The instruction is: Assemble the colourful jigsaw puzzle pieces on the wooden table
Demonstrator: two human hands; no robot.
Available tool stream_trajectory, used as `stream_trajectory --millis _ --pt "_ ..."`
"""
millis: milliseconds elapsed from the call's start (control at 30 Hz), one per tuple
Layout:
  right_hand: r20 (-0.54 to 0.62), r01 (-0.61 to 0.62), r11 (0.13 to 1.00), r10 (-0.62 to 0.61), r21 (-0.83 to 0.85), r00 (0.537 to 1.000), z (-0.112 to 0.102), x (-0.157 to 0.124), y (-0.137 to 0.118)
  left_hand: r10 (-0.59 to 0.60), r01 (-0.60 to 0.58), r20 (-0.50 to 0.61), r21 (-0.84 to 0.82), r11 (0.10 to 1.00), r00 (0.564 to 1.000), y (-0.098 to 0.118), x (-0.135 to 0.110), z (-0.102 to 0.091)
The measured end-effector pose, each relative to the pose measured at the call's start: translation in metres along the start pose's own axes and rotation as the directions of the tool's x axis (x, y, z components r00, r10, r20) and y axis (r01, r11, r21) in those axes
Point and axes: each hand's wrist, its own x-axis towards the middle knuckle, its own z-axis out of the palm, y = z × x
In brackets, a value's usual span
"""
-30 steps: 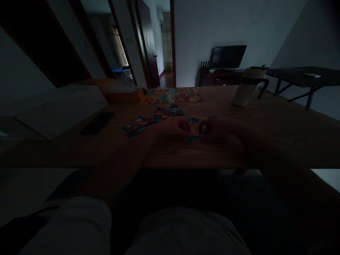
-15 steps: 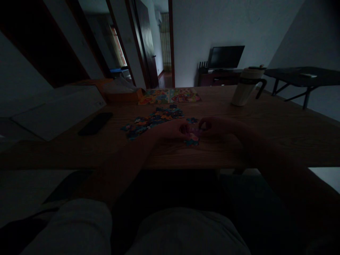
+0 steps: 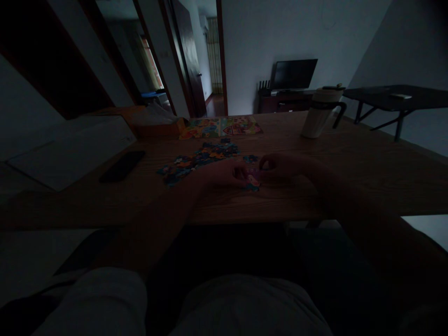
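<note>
A small cluster of jigsaw puzzle pieces (image 3: 253, 179), pink, purple and teal, lies on the wooden table (image 3: 297, 200) between my hands. My left hand (image 3: 227, 171) has its fingers curled onto the cluster's left side. From the right, my right hand (image 3: 283, 164) pinches at the cluster's upper right edge, thumb and index finger bent into a ring. Dim light blurs the fingertips, and the hands partly cover the pieces. Behind my left hand spreads a heap of loose puzzle pieces (image 3: 201, 157). A few more pieces (image 3: 250, 159) lie just beyond the cluster.
A black phone (image 3: 122, 166) lies at the left, near a white box (image 3: 77, 149). Farther back are an orange box (image 3: 159, 129) with clear plastic in it and a colourful printed sheet (image 3: 222, 127). A lidded mug with a black handle (image 3: 314, 119) stands at the back right.
The whole view has shifted slightly, so things sit a little farther left. Both hands stay at the puzzle cluster, their grip looking nearly the same.
</note>
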Motion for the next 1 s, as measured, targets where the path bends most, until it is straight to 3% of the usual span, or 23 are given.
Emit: stream_trajectory --millis 133,1000 --pt "-0.012 0.025 0.999 -0.025 -0.027 1.000 -0.001 -0.002 -0.005 -0.030 0.029 0.059 0.015 0.999 0.998 0.002 -0.003 -0.003" --pt "0.006 -0.032 0.999 0.032 -0.031 0.999 -0.004 -0.007 -0.012 0.039 -0.038 -0.003 0.167 0.985 0.999 0.017 -0.007 0.001"
